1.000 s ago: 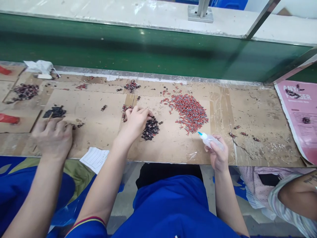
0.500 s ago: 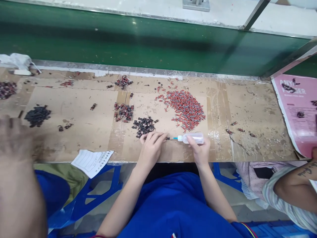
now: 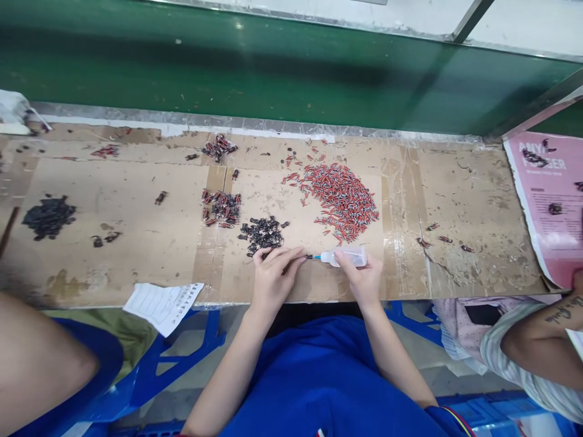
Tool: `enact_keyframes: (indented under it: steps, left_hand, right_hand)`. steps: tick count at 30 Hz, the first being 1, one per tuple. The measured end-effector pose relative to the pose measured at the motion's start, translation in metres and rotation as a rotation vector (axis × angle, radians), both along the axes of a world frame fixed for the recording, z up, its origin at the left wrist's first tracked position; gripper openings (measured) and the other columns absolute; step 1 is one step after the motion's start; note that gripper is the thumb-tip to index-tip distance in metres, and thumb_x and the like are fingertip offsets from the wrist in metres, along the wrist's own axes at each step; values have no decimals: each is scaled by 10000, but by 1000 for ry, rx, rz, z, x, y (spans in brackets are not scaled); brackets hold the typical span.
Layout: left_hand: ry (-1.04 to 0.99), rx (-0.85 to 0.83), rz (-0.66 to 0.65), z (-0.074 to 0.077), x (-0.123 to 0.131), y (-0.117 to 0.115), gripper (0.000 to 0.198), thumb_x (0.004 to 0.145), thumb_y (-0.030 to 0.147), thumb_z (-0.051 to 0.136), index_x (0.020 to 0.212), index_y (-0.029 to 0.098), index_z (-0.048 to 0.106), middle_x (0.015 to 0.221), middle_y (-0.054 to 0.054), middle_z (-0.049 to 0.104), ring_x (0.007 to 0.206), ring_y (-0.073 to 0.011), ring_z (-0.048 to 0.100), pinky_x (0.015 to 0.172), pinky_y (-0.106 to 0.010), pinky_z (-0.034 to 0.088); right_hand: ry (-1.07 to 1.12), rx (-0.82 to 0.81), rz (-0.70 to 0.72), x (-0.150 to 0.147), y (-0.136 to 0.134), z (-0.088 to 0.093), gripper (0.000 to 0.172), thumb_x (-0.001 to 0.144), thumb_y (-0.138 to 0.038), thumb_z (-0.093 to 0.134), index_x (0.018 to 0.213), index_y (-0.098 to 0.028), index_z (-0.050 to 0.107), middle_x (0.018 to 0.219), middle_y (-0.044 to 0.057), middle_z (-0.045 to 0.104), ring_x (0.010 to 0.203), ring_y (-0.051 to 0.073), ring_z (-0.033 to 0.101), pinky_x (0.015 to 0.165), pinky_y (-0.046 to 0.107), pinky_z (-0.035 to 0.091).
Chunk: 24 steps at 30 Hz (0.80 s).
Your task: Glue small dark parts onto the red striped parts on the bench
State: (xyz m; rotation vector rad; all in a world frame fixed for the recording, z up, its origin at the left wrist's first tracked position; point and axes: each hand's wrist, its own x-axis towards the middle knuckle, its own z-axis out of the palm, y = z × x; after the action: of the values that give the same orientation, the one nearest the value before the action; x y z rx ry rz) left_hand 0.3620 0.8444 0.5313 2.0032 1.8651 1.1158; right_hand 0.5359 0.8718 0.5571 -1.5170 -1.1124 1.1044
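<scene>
My left hand [image 3: 276, 273] pinches a small black part [image 3: 309, 257] between thumb and fingertips, just in front of a pile of black parts [image 3: 264, 233]. My right hand [image 3: 362, 276] is closed around a clear squeeze bottle [image 3: 348, 256] lying nearly level. Its thin blue nozzle tip [image 3: 317, 257] points left and meets the end of the black part, or almost; I cannot tell if they touch. Beyond the bottle spreads a large heap of small red-and-silver pieces [image 3: 344, 197]. Left of it sits a cluster of joined black-and-red parts [image 3: 223, 207].
Cardboard [image 3: 150, 243] covers the bench, backed by a green panel [image 3: 255, 79]. A paper sheet [image 3: 164, 303] overhangs the front edge. Another black pile [image 3: 48, 216] lies at left, a pink poster [image 3: 542, 200] at right. Co-workers' arms [image 3: 544, 349] show at both sides.
The bottle and my right hand have shifted slightly left, bringing the nozzle closer to the black part. The co-worker's hand at left has left the bench area in view. The view has shifted a little.
</scene>
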Motion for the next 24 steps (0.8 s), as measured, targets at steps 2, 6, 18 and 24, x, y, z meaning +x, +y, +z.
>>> enact_keyframes:
  steps: [2, 6, 18, 24]
  left_hand:
    - [1, -7, 3, 1, 0, 0, 86, 884, 267, 639, 940, 273, 704, 855, 6, 780, 777, -168, 717, 841, -376, 376]
    - [-13, -29, 9, 2, 0, 0, 70, 879, 267, 644, 897, 274, 710, 865, 6, 780, 781, -167, 718, 847, -380, 376]
    - [-38, -16, 33, 3, 2, 0, 74, 880, 289, 642, 846, 273, 705, 824, 14, 778, 767, -167, 718, 859, -386, 379]
    - [-45, -52, 41, 2, 1, -1, 80, 877, 303, 642, 854, 282, 715, 830, 11, 779, 772, -170, 716, 859, -388, 387]
  right_hand:
    - [-9, 1, 7, -1, 0, -1, 240, 668, -416, 756, 673, -178, 722, 649, 32, 727, 591, 188, 655, 565, 303, 544]
    - [-29, -1, 21, -2, -1, -2, 240, 686, -417, 750, 686, -179, 726, 658, 28, 726, 601, 187, 654, 578, 306, 548]
    - [1, 8, -51, 1, -2, -1, 256, 672, -426, 752, 697, -171, 734, 677, 50, 745, 605, 206, 678, 574, 316, 557]
    - [-39, 2, 17, 0, -3, -4, 254, 685, -423, 746, 698, -170, 732, 674, 42, 736, 604, 193, 661, 569, 304, 543]
